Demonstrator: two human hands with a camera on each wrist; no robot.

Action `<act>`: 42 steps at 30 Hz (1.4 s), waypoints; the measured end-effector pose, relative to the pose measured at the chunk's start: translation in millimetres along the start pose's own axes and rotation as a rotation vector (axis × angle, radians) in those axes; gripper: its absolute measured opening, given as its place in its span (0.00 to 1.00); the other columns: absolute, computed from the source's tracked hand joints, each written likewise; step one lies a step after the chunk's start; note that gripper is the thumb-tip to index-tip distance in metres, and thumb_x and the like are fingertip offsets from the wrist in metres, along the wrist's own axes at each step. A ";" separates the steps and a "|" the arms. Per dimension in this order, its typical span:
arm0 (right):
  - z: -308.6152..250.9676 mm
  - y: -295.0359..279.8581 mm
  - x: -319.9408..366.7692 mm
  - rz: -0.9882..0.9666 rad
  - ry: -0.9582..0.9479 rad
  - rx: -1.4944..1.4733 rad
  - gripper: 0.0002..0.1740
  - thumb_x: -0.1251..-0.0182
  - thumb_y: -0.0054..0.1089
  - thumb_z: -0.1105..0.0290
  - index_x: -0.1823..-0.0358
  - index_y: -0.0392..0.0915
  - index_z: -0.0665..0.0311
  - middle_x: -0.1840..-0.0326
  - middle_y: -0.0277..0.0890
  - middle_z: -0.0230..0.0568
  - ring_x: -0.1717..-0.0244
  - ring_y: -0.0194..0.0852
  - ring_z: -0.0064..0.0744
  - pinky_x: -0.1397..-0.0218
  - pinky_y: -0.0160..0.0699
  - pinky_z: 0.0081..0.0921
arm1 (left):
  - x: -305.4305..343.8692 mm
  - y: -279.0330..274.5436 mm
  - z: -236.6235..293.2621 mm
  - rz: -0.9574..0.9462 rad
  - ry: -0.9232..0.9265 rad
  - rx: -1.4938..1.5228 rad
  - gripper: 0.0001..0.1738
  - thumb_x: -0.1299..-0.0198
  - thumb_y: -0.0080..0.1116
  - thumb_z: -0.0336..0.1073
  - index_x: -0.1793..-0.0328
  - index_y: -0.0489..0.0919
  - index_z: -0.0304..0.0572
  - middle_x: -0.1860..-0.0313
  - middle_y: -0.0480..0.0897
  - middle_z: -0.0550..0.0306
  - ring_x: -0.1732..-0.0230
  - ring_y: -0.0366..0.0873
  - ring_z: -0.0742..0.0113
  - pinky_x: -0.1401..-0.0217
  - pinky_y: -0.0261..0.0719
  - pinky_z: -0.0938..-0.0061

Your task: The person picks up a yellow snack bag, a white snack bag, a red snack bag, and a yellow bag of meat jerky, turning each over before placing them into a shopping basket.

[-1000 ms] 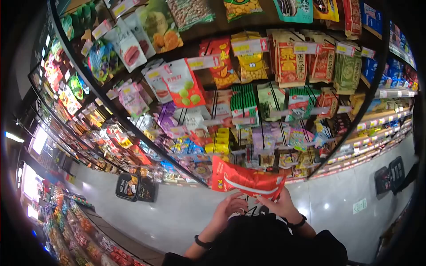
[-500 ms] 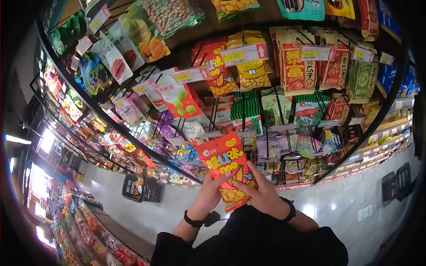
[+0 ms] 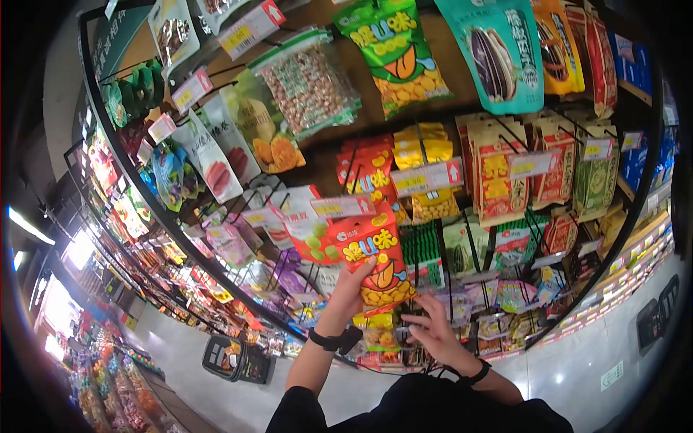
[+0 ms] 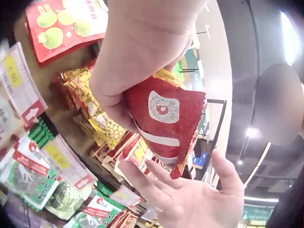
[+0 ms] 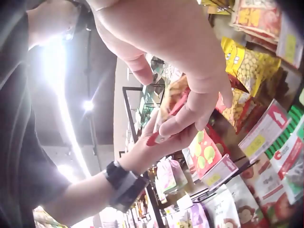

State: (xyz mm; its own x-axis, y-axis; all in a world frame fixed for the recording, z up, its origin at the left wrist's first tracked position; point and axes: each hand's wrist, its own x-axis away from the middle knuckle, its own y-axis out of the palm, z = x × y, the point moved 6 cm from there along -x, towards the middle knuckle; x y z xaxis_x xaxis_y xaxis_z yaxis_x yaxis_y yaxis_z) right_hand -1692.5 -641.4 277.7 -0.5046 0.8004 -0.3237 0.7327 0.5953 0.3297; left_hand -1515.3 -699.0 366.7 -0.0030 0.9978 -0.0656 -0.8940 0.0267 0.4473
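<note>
My left hand (image 3: 354, 289) grips a red snack bag (image 3: 382, 278) by its left side, thumb across the printed front. Yellow lettering and yellow nuts show on that front, which faces me in the head view. The bag is held up before the hanging racks and overlaps a red and white pea bag (image 3: 307, 234). In the left wrist view, the back of the red bag carries a white square code. Just below and right of it, my right hand (image 3: 437, 335) has its fingers spread, holding nothing. Both hands flank the bag in the right wrist view.
Matching red bags (image 3: 368, 166) hang on hooks behind a price tag (image 3: 426, 177), beside yellow bags (image 3: 435, 206). A green bag (image 3: 397, 58) hangs above. Dark rack posts curve down both sides. On the floor stands a black basket (image 3: 234, 359) with goods inside.
The red bag has turned from lying sideways to upright, front toward me, and risen toward the racks. Both hands held it half a second ago; the right has since let go.
</note>
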 end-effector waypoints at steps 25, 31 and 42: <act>-131.0 47.4 -99.6 0.195 -0.481 1.089 0.26 0.34 0.55 0.74 0.34 0.68 0.66 0.25 0.55 0.61 0.34 0.67 0.57 0.35 0.71 0.43 | -75.4 -31.4 48.1 -0.124 0.082 -0.228 0.19 0.32 0.58 0.36 0.40 0.74 0.32 0.48 0.83 0.53 0.51 0.82 0.70 0.49 0.83 0.73; -152.3 63.5 -142.2 0.284 -0.650 1.710 0.21 0.43 0.59 0.75 0.45 0.76 0.63 0.24 0.54 0.61 0.24 0.50 0.63 0.34 0.66 0.49 | -71.8 -33.3 42.7 -0.229 0.147 -0.264 0.19 0.32 0.57 0.33 0.38 0.72 0.33 0.47 0.82 0.53 0.50 0.82 0.69 0.47 0.82 0.73; -150.4 62.1 -177.6 0.359 -0.827 1.481 0.13 0.46 0.67 0.66 0.64 0.77 0.67 0.34 0.67 0.50 0.30 0.61 0.54 0.40 0.68 0.46 | -65.0 -34.1 30.3 -0.276 0.176 -0.309 0.17 0.32 0.56 0.33 0.40 0.73 0.32 0.50 0.83 0.53 0.52 0.83 0.67 0.50 0.84 0.71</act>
State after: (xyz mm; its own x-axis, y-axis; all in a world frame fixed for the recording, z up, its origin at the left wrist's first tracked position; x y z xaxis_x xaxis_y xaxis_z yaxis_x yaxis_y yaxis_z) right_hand -1626.1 -736.0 489.0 -0.2342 0.3408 -0.9105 0.7493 -0.5335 -0.3924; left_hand -1471.1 -763.0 382.7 0.2016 0.9299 -0.3075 -0.9638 0.2442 0.1066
